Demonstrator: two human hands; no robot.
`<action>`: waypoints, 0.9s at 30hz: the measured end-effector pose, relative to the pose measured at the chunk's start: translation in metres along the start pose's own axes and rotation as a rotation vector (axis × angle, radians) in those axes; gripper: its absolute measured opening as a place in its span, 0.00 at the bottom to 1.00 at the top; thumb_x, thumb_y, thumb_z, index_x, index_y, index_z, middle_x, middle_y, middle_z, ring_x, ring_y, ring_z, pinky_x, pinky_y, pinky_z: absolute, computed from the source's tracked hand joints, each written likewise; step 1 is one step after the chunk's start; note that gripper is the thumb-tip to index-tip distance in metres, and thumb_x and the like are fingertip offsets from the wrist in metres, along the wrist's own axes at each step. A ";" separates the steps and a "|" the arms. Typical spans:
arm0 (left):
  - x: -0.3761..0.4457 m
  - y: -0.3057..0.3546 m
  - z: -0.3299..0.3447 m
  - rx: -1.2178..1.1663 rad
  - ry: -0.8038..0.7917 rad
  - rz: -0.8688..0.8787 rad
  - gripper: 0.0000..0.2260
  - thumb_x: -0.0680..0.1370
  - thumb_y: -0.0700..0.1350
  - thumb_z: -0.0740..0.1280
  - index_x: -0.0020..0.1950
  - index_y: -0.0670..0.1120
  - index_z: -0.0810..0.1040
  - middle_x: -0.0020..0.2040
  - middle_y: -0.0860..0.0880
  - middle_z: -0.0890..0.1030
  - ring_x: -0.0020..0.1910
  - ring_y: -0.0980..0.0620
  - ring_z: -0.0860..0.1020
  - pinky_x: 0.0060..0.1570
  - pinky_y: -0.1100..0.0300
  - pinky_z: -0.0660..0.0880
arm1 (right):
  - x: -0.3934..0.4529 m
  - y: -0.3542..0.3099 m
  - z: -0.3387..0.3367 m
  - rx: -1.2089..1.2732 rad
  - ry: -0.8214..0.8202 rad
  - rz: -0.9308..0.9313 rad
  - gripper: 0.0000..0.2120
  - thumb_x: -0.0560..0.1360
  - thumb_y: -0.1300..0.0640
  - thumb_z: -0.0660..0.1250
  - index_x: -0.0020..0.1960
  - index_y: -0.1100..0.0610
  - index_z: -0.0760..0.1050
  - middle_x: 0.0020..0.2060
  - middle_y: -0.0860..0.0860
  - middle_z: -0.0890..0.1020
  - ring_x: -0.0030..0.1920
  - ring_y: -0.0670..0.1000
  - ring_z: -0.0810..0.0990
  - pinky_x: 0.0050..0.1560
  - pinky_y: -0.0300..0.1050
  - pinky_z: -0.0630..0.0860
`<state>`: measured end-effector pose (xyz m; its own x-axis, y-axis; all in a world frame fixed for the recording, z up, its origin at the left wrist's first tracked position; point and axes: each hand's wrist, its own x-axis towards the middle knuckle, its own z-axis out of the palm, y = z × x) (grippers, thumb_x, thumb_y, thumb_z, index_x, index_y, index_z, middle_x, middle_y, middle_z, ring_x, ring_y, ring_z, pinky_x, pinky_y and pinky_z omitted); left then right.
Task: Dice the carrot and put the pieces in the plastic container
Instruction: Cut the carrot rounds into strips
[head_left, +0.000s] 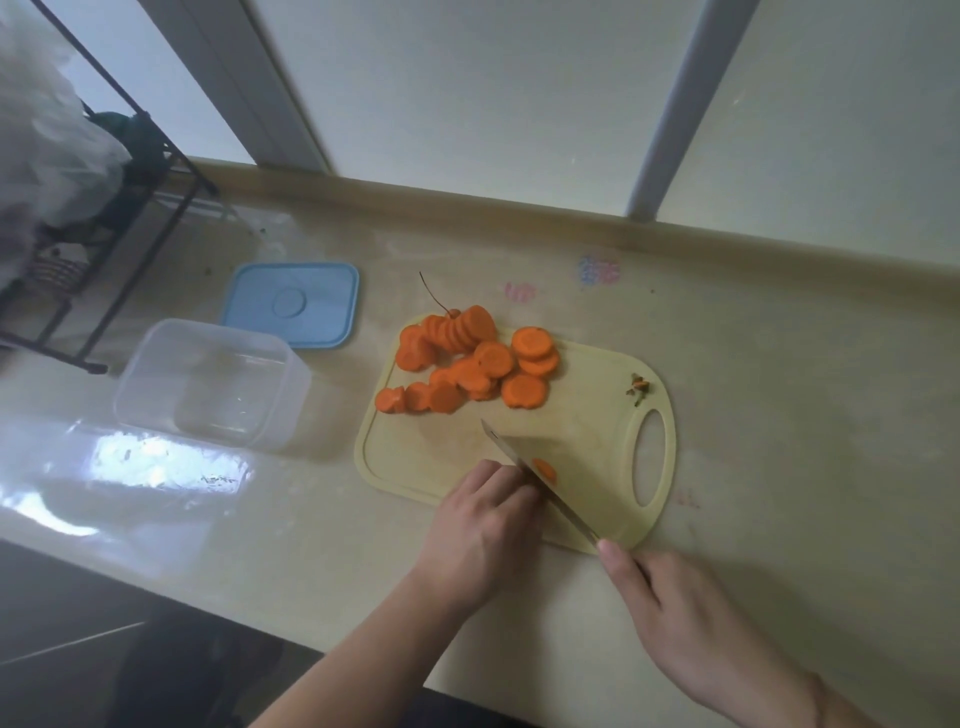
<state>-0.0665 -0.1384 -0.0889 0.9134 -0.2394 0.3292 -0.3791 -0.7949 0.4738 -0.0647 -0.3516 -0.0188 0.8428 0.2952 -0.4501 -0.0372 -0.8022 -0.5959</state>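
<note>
Your right hand (691, 623) comes in from about 5 o'clock and grips the handle of the knife (540, 483), forefinger laid along the top; the handle itself is hidden under your hand. The blade runs up toward 11 o'clock across the near part of the pale yellow cutting board (587, 436), and one carrot piece (545, 470) shows orange just beside the blade on its right. Your left hand (483, 530) sits on the blade's left side, at the board's near edge, fingers curled downward with the tips against the board; you cannot tell from this view whether it is holding a piece underneath. The carrot slices (467, 358), round coins, lie heaped at the board's far end, around 12 o'clock from your hands, some leaning on each other in a row, one stack of two or three at the right of the heap. The carrot's trimmed top (639, 387) lies apart, near the board's handle hole at about 2 o'clock. The clear plastic container (208, 384) stands on the counter (779, 364) to the left of the board, at about 9 o'clock, with no carrot in it. Its blue lid (291, 304) lies flat just behind it, toward 10 o'clock. A black wire rack (104, 244) stands at the far left corner.
</note>
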 end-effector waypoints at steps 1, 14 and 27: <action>0.001 -0.001 0.000 0.000 -0.004 0.005 0.04 0.79 0.41 0.70 0.48 0.43 0.84 0.46 0.47 0.81 0.42 0.44 0.77 0.43 0.53 0.76 | -0.001 0.000 -0.001 0.000 -0.004 0.001 0.33 0.74 0.30 0.45 0.34 0.61 0.63 0.26 0.50 0.72 0.29 0.50 0.73 0.35 0.49 0.69; 0.000 -0.005 0.003 -0.021 -0.012 0.033 0.04 0.81 0.41 0.70 0.47 0.42 0.83 0.46 0.46 0.81 0.43 0.44 0.77 0.43 0.52 0.77 | 0.031 -0.008 0.010 -0.009 -0.017 -0.038 0.38 0.72 0.27 0.38 0.29 0.59 0.65 0.22 0.52 0.71 0.28 0.51 0.73 0.36 0.53 0.70; -0.001 0.002 -0.001 0.092 -0.001 -0.004 0.02 0.75 0.40 0.74 0.43 0.45 0.83 0.44 0.49 0.80 0.45 0.45 0.78 0.44 0.52 0.76 | 0.020 -0.011 0.007 0.038 -0.008 -0.034 0.35 0.71 0.29 0.43 0.26 0.59 0.61 0.20 0.49 0.71 0.24 0.48 0.67 0.34 0.50 0.63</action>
<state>-0.0682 -0.1392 -0.0870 0.9149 -0.2370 0.3266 -0.3606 -0.8437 0.3977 -0.0507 -0.3333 -0.0261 0.8397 0.3258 -0.4345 -0.0294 -0.7716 -0.6354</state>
